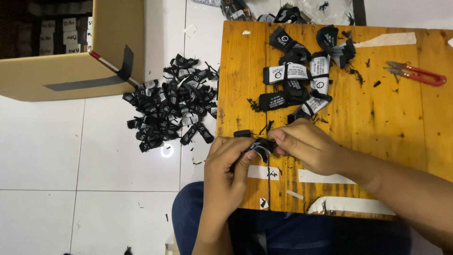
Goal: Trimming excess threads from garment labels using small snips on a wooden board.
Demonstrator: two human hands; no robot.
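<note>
Both hands are on one small black-and-white fabric label [261, 148], pinched right at the left edge of the wooden worktop [377, 127], near its front corner. The left hand [229, 172] has thumb and forefinger closed on the label's lower end; the right hand [309, 148] closes its fingertips on the upper end, so the piece is clamped from both sides and looks folded between them. To do this neatly, I'd say keep the two ends lined up and press the crease flat with the thumb before letting go.

Just beyond the hands, toward the middle of the worktop, lies a loose cluster of similar labels [302, 78]. Red-handled thread snips [417, 73] sit untouched near the far right corner. Strips of pale tape [325, 177] mark the front edge. Off the left edge, on the white tiled floor [56, 156], a heap of labels [172, 111] is piled beside an open cardboard box [61, 71].
</note>
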